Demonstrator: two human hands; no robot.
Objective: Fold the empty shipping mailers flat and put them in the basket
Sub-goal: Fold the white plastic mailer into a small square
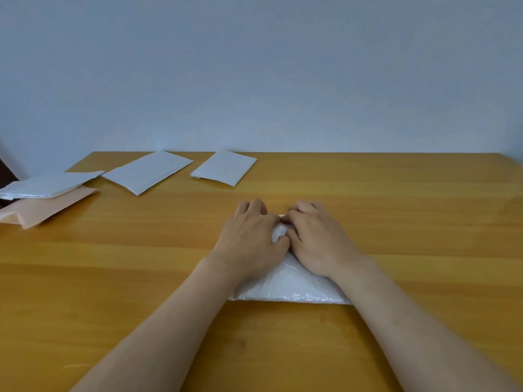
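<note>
From the head view, I have my left hand (249, 236) and right hand (317, 239) pressed flat, fingers bent, gripping nothing, on the white mailer (291, 287) lying crosswise near the table (396, 222) front edge; no basket visible.

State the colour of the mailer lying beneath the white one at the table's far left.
Pale peach, clearest in the head view.

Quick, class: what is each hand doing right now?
Left hand: palm down, pressing on the white mailer, gripping nothing.
Right hand: pressing on the same mailer, fingers curled at its far edge.
</note>
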